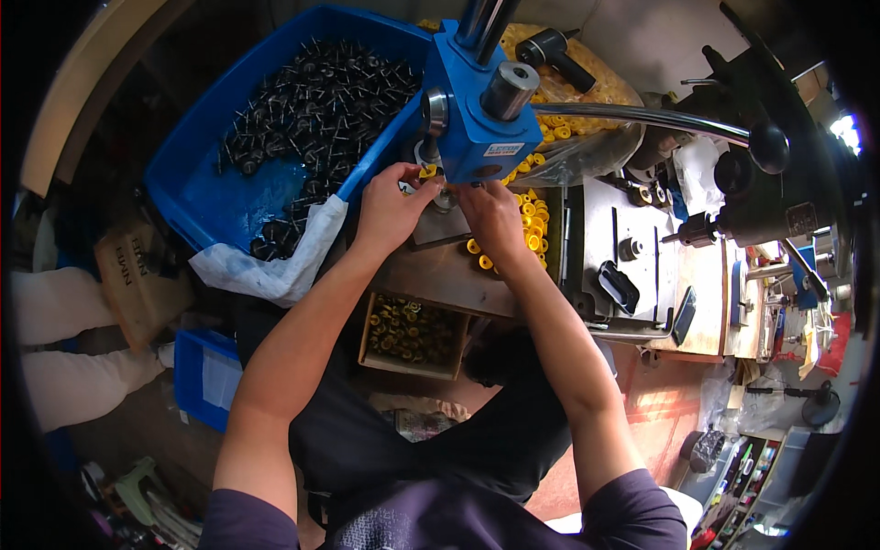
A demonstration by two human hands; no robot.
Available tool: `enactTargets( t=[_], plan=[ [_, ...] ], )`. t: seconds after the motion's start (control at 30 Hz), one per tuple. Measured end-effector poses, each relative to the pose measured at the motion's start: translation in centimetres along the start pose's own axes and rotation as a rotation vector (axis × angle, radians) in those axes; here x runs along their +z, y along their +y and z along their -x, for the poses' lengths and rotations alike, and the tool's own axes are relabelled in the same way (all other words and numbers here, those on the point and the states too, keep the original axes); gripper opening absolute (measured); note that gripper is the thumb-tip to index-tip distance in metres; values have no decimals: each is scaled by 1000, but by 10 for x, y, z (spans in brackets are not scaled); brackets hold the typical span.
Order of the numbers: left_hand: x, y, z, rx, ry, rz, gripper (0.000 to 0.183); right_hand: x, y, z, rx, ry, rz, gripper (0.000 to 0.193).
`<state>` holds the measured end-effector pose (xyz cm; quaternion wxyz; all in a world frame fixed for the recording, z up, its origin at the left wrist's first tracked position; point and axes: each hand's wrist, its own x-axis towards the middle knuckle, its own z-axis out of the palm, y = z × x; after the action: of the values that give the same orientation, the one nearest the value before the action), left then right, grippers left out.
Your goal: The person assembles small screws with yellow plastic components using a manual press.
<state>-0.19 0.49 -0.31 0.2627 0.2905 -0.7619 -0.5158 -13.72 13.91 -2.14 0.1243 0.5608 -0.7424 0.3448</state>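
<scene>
Just beside the blue press, my left hand pinches a yellow cap; whether my right hand grips anything, I cannot tell. Black shafted parts lie heaped in the blue bin (yellow pieces crowd the box below).

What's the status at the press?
Left hand at small yellow part, right hand below blue press head; grips unclear. Loose yellow pieces beside right hand.

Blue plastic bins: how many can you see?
2: a large bin, left of the blue press, and a smaller bin lower in the picture. Others may be hidden.
</scene>
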Motion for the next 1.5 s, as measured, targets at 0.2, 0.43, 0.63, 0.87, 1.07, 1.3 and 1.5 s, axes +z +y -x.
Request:
enactTargets(
  t=[0.2, 0.43, 0.63, 0.87, 1.07, 1.3, 1.5],
  plan=[
    [4, -6, -5, -36, -40, 88, 35, -22, -12, 4, -141, 8, -144, 19],
    [8, -3, 1, 249, -41, -157, 28, -35, -3, 8, 203, 73, -239, 18],
    [9, 5, 7, 255, -120, -339, 37, -54, 2, 5, 206, 152, -228, 18],
    [19, 17, 8, 191, -46, -474, 52, -223, -36, -64, 46, 731, -1255, 61],
    [8, 8, 5, 165, -79, -450, 47, -244, -58, -83, 113, 531, -1122, 44],
    [15, 4, 5, 96, -113, -394, 45, -111, -72, 96, 609, 920, -623, 46],
    [18, 8, 9, 125, -102, -444, 44, -46, -42, 127, 694, 655, -697, 50]
  ],
)
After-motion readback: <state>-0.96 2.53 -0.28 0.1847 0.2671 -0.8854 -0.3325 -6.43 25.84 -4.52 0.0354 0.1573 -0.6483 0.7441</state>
